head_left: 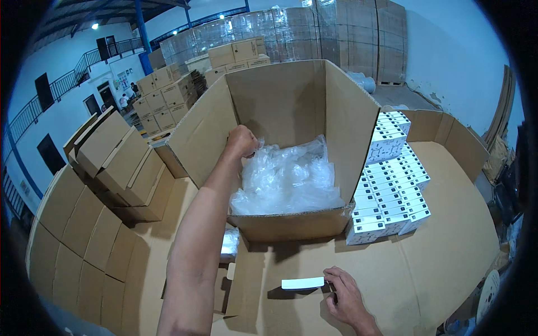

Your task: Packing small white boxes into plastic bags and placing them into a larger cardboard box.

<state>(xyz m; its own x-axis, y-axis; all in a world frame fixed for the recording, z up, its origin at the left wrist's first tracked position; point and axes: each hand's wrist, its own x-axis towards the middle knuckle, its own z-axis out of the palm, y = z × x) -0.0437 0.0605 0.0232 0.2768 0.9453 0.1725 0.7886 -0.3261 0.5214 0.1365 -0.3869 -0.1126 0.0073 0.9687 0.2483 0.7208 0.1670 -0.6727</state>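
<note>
My left hand (242, 141) reaches into a large open cardboard box (294, 225). Its fingers are closed on the edge of a clear plastic bag (288, 173), part of a crumpled heap in the box. Near the front of the table, my right hand (346, 297) grips one end of a small flat white box (303, 283) between thumb and fingers. Below my left forearm stands a smaller open carton (246, 285), partly hidden by the arm, with a plastic-wrapped item (230, 243) at its far end.
Stacked small white boxes (389, 190) stand right of the large box. Open brown cartons (120, 162) sit at the left, beside a cardboard wall (84, 252) along the edge. The table (448, 235) is covered in cardboard. Pallets of cartons (168, 98) stand farther back.
</note>
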